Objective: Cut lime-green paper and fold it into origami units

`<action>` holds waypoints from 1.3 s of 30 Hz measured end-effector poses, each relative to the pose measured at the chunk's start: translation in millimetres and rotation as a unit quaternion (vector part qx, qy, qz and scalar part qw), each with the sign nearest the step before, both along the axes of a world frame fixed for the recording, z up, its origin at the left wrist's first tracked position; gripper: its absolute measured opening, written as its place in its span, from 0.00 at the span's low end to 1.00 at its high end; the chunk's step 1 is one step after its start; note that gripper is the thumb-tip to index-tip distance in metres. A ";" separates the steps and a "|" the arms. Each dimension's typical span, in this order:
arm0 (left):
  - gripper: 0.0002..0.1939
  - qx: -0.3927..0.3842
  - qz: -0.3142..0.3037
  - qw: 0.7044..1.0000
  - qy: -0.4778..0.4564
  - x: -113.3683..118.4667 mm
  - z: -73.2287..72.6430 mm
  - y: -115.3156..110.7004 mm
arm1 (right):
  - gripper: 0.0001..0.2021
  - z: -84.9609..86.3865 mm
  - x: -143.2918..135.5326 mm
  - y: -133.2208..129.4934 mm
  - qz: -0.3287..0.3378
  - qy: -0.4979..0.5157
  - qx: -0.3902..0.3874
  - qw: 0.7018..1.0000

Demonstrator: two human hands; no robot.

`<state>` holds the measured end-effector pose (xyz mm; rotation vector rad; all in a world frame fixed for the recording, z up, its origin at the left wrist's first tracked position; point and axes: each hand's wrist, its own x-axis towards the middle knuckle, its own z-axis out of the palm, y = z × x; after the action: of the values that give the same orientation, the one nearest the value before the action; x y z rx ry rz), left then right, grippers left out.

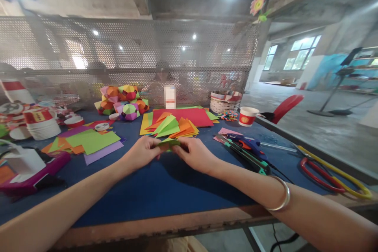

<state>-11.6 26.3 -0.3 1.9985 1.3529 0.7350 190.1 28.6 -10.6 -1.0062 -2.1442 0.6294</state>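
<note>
Between my two hands is a small folded piece of green paper point(169, 142), held just above the blue table top point(153, 197). My left hand point(145, 151) pinches its left end, with the thumb on the near side. At the right end my right hand point(190, 152) grips it between thumb and fingers. Just beyond lie folded green papers point(167, 126) and folded orange papers point(185, 127), fanned over red sheets point(196, 117). The fingers partly cover the held paper, so its exact shape is hard to make out.
Scissors point(333, 173), a cutter knife point(246, 153) and a blue glue gun point(246, 141) lie at the right. A paper cup point(248, 117) and woven basket point(225, 101) stand behind. Left are green sheets point(93, 141), stacked cups point(42, 122), folded paper balls point(124, 100) and a purple power strip point(38, 175).
</note>
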 end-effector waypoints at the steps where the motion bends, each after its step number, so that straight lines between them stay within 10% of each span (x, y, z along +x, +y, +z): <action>1: 0.17 -0.013 -0.001 1.000 -0.012 0.2 -0.4 0.7 | 0.13 -0.3 0.5 1.1 -0.008 -0.003 0.003 1.000; 13: 0.17 0.083 0.029 0.991 0.105 -3.1 2.0 0.3 | 0.10 -5.9 2.5 6.8 -0.006 0.050 -0.017 0.999; 26: 0.16 0.141 -0.038 0.989 0.035 1.4 -2.3 3.7 | 0.13 -11.1 -3.7 9.9 0.024 0.051 -0.012 0.998; 39: 0.15 0.129 0.081 0.988 0.041 -25.8 2.7 28.4 | 0.16 20.4 -39.7 33.6 -0.025 -0.014 0.005 1.000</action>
<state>-37.4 54.6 2.4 2.1555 1.5484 0.9517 150.3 62.2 9.8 -1.0651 -2.1383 0.5840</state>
